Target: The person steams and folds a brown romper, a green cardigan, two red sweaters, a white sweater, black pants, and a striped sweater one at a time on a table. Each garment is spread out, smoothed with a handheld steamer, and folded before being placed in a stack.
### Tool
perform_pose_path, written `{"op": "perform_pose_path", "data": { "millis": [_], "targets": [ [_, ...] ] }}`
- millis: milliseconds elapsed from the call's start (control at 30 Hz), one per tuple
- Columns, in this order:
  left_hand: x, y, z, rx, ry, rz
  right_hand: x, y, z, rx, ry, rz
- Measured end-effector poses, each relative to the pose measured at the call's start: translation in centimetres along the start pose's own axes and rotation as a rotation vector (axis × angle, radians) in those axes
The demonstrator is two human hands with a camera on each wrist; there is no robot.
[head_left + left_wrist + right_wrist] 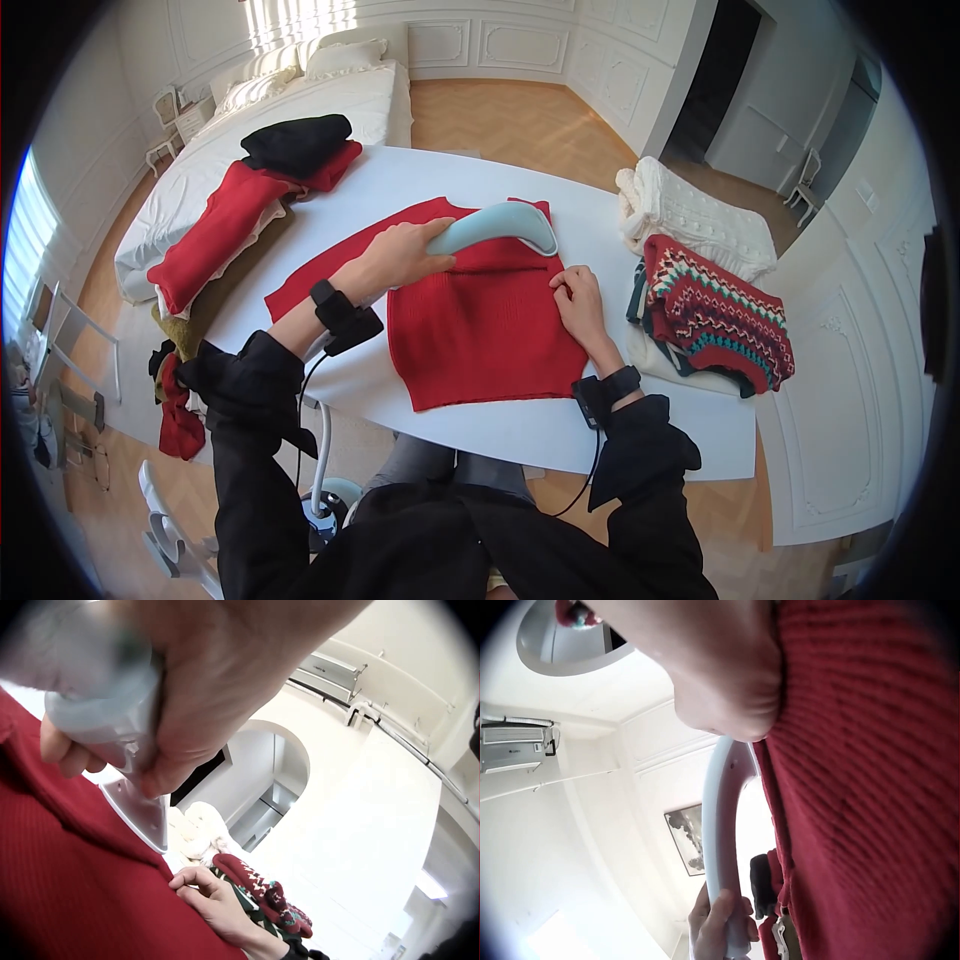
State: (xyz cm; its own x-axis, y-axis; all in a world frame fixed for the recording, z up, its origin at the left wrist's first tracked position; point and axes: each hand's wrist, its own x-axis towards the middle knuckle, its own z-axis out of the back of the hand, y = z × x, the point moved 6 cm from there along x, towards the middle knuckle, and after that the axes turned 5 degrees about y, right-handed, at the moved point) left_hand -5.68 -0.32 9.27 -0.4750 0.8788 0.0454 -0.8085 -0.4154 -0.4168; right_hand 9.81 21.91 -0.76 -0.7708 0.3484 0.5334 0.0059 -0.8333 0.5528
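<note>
A red knitted garment (480, 340) lies on the white table, one sleeve stretching to the left. My left hand (405, 257) grips the handle of a pale blue steamer (495, 226), whose head is over the garment's upper part. In the left wrist view the steamer's flat plate (139, 810) is at the red fabric (82, 877). My right hand (583, 312) pinches the garment's right edge, its fingers curled; in the left wrist view this hand (217, 904) shows at that edge. The right wrist view shows the steamer's curved body (724, 825) beyond the ribbed fabric (870, 780).
Folded sweaters, a white one (695, 220) and a patterned one (715, 315), are stacked at the table's right. Red (215, 235) and black (298, 145) clothes are piled at its left. A hose (323, 460) runs down to a steamer base (340, 495) beside my legs.
</note>
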Motion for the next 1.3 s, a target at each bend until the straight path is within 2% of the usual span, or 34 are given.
{"op": "perform_pose_path", "data": {
  "millis": [67, 133, 267, 367, 400, 533, 600, 800, 1033, 1233, 1300],
  "targets": [
    [-1.2, 0.3, 0.9, 0.009, 0.021, 0.027, 0.0, 0.2, 0.1, -0.009, -0.012, 0.025],
    [-2.7, 1.1, 1.6, -0.011, 0.073, 0.143, -0.1, 0.3, 0.2, -0.009, -0.017, 0.027],
    [-5.2, 4.2, 2.3, 0.071, -0.021, 0.071, -0.1, 0.3, 0.2, -0.004, -0.017, 0.033],
    [-7.8, 5.6, 3.3, 0.063, -0.039, 0.101, -0.1, 0.3, 0.2, 0.006, -0.005, 0.023],
    [-8.8, 5.5, 3.8, 0.033, 0.025, 0.219, -0.1, 0.3, 0.1, 0.008, -0.006, 0.024],
    [-11.9, 6.5, 5.0, -0.028, 0.022, 0.255, -0.1, 0.3, 0.2, 0.001, -0.011, 0.025],
    [-13.4, 7.0, 5.2, -0.122, 0.058, 0.361, -0.1, 0.2, 0.1, 0.001, -0.012, 0.030],
    [-15.4, 9.4, 5.3, -0.138, 0.036, 0.355, -0.1, 0.2, 0.0, -0.003, -0.011, 0.039],
    [-13.4, 10.6, 6.4, -0.111, -0.028, 0.293, -0.1, 0.1, -0.1, -0.006, 0.007, 0.011],
    [-7.9, 12.2, 9.1, -0.147, -0.162, 0.305, 0.0, 0.6, 0.1, -0.034, -0.006, 0.008],
    [-5.7, 13.3, 10.1, -0.162, -0.255, 0.294, 0.1, 0.5, 0.0, -0.032, -0.009, 0.007]
  ]
}}
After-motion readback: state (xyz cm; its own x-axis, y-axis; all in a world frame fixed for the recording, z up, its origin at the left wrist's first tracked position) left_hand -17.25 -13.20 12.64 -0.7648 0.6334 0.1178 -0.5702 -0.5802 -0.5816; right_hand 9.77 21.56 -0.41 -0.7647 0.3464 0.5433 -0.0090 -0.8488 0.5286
